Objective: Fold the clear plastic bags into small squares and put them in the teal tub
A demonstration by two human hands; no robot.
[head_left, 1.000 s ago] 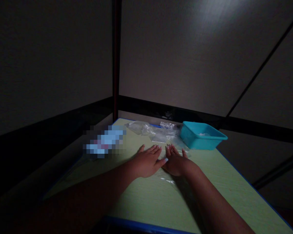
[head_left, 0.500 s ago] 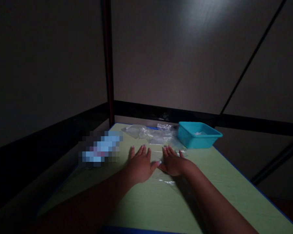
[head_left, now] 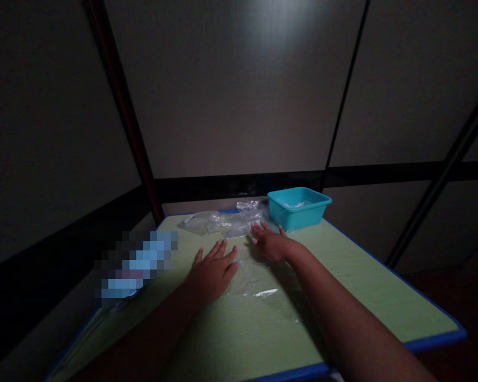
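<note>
A thin clear plastic bag [head_left: 250, 276] lies flat on the green table [head_left: 227, 339]. My left hand [head_left: 212, 273] rests palm down at the bag's left side, fingers spread, holding nothing. Over the bag's far right part is my right hand [head_left: 271, 243], its fingers apart and nothing held. Whether the right palm touches the surface I cannot tell. Just beyond the hands lie more crumpled clear plastic bags [head_left: 215, 223].
A turquoise basket [head_left: 298, 216] with clear plastic inside stands at the back right of the table. At the left edge is a light blue item [head_left: 143, 260], blurred out. Dark panelled walls rise behind and on the left.
My right hand has moved forward, toward the crumpled bags, and the hands are farther apart. The camera view has turned and tilted, so the table and basket appear shifted left.
</note>
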